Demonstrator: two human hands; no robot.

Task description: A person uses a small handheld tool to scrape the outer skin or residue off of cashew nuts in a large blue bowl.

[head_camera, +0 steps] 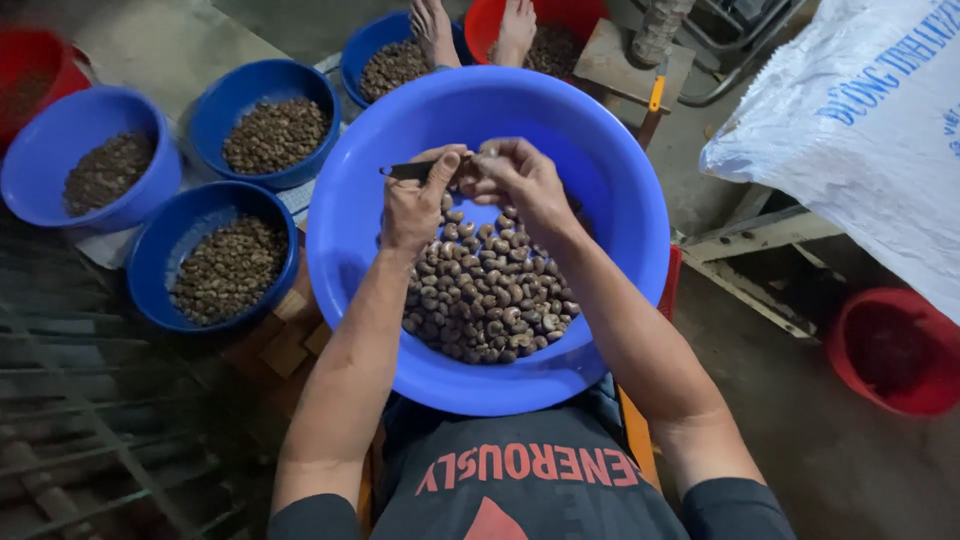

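Note:
A large blue basin (pixel 620 220) rests on my lap, its bottom heaped with brown cashew nuts (pixel 485 295). Over the nuts, my left hand (pixel 415 205) grips a small dark knife (pixel 405 170) whose blade points left. My right hand (pixel 520 178) pinches a single nut (pixel 478 160) against the knife, fingers closed on it. The two hands touch above the pile.
Several smaller blue bowls of brown nuts stand at the left (pixel 90 160) (pixel 270 120) (pixel 215 255) and far centre (pixel 385 55). Red bowls sit far left (pixel 30 70), far centre (pixel 540 25) and right (pixel 895 350). My bare feet (pixel 435 25) are beyond the basin. A white sack (pixel 860 130) lies right.

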